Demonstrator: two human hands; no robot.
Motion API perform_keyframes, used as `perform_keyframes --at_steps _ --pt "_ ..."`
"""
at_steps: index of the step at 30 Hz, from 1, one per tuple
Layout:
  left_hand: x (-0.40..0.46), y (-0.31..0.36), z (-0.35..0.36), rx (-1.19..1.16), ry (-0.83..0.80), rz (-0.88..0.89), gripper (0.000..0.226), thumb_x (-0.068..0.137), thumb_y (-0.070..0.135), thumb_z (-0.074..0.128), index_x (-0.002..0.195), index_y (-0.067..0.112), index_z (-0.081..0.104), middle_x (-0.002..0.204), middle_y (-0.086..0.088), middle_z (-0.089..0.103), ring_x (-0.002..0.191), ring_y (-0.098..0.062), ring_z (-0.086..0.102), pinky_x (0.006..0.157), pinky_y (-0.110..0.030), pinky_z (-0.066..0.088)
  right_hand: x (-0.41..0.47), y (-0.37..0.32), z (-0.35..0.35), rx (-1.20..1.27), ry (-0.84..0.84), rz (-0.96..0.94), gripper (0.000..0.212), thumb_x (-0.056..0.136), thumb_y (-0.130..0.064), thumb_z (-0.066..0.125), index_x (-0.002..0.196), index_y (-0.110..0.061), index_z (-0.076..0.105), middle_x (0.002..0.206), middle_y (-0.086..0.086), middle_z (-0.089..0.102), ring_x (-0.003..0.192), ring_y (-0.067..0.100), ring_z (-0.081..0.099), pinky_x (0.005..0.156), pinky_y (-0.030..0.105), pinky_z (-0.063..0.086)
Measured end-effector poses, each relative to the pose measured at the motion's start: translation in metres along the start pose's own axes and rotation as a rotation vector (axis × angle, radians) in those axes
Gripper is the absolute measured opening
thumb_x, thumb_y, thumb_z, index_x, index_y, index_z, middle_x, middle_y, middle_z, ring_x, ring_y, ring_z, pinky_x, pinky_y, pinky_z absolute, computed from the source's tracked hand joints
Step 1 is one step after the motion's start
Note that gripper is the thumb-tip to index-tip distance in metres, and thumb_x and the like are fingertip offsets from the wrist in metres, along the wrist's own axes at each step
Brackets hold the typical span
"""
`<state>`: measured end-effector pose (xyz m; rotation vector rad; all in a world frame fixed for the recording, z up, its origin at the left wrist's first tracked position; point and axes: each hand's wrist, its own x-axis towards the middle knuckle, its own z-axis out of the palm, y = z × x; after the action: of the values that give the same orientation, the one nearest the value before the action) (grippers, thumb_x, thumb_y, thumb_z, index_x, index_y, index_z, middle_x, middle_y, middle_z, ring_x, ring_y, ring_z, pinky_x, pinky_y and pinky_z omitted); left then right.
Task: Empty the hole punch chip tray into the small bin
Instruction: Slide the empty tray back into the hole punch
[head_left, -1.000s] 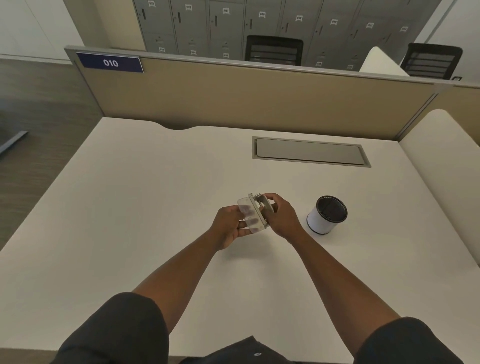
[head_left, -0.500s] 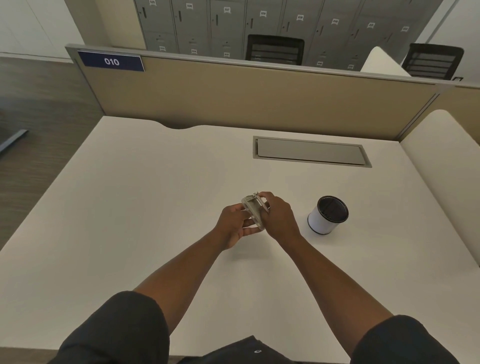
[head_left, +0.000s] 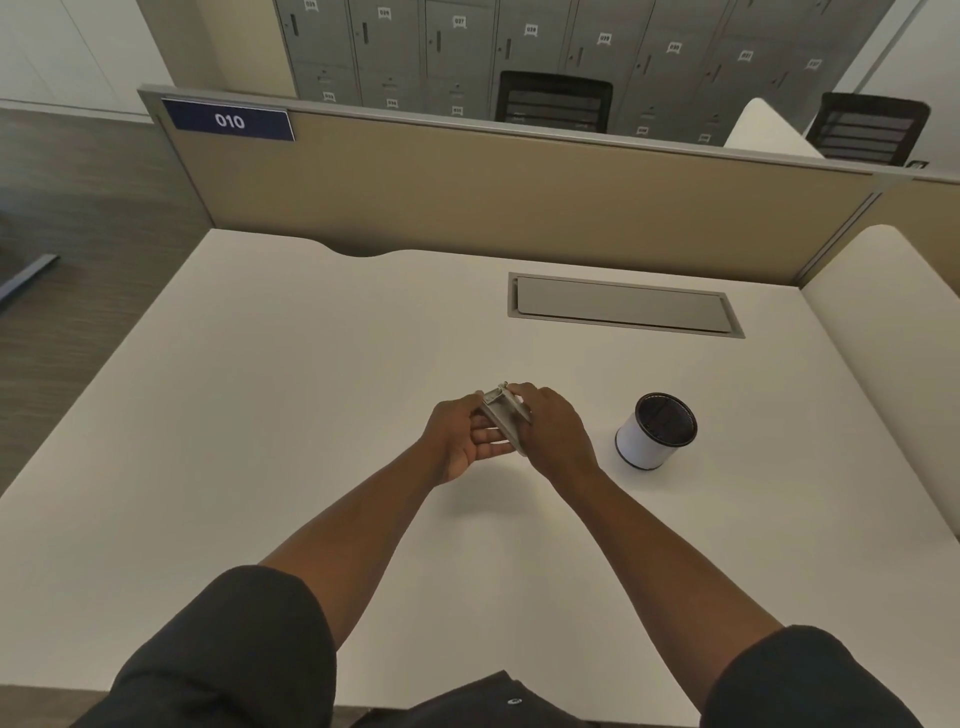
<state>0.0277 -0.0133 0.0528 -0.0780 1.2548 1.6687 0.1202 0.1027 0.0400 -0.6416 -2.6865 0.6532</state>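
A small grey hole punch is held between both hands above the middle of the white desk. My left hand cups it from the left with fingers under it. My right hand covers its right side, thumb and fingers on the top end. Whether the chip tray is on or off the punch is hidden by the hands. The small bin, a white cylinder with a black rim and dark inside, stands upright on the desk a short way right of my right hand.
A grey cable hatch is set flush into the desk behind the hands. A beige divider panel with a "010" label closes the desk's back edge, and a white rounded side panel bounds the right. Lockers and chairs stand beyond.
The hole punch has been turned from facing its clear underside up to standing more edge-on, and both hands have closed tighter around it. The bin has not moved.
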Motion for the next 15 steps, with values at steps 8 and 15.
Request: perform_keyframes --at_steps 8,15 --pt "-0.0002 0.0051 0.0014 0.055 0.008 0.022 0.03 0.1 0.012 0.039 0.094 -0.002 0.065 0.08 -0.02 0.074 0.072 -0.032 0.074 0.066 -0.041 0.063 0.0037 0.0034 -0.001 0.053 -0.018 -0.001 0.039 0.089 -0.017 0.054 0.126 -0.025 0.059 0.103 0.009 0.069 0.094 0.028 0.06 0.074 0.037 0.049" --pt "0.0048 -0.0001 0.0 -0.039 0.068 0.044 0.033 0.104 0.016 0.034 0.102 -0.001 0.062 0.095 -0.023 0.072 0.079 -0.032 0.074 0.07 -0.042 0.062 -0.0017 0.0094 -0.0076 0.241 -0.08 0.143 0.052 0.089 -0.038 0.058 0.138 -0.022 0.048 0.135 0.003 0.055 0.123 0.02 0.048 0.098 0.031 0.04"
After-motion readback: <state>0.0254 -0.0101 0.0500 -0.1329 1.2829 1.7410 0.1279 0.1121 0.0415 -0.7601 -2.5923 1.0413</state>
